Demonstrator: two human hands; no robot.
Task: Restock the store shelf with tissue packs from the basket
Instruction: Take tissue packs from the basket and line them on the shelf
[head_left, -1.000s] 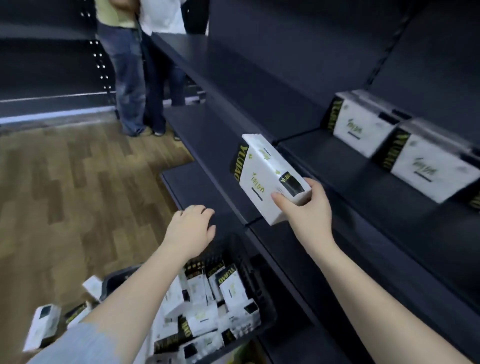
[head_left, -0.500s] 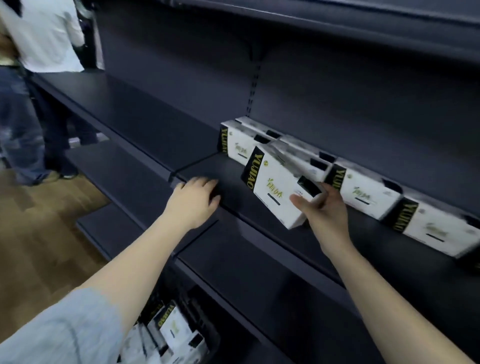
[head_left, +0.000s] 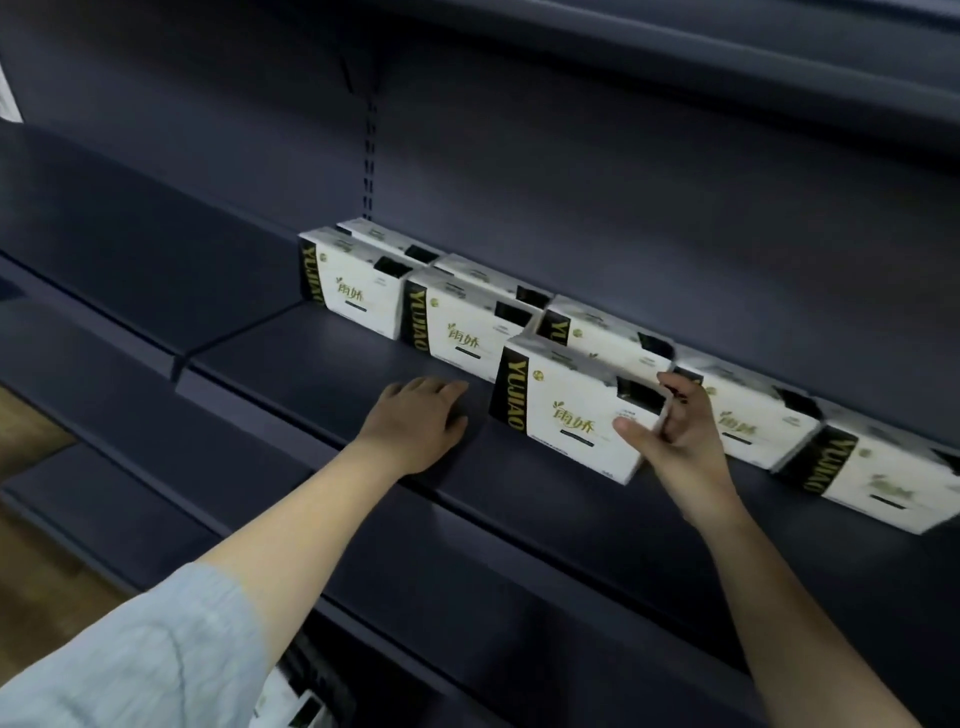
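My right hand (head_left: 675, 436) grips the right end of a white tissue pack (head_left: 566, 410) with a black "YUJIAO" side band. The pack stands on the dark shelf (head_left: 322, 364), in front of a row of several matching packs (head_left: 457, 327) lined along the back. My left hand (head_left: 415, 421) rests palm down on the shelf's front part, just left of the held pack, holding nothing. Only a sliver of the basket (head_left: 317, 696) and its packs (head_left: 280, 701) shows at the bottom edge, under my left sleeve.
Bare dark shelf boards (head_left: 104, 228) stretch to the left of the row, and another board (head_left: 519, 597) lies below. A higher shelf (head_left: 727, 36) overhangs at the top. Wooden floor (head_left: 31, 571) shows at the lower left.
The view has swung up from the basket to the shelf. My right hand carried the pack from mid-air onto the shelf in front of the row. My left hand came to rest on the shelf.
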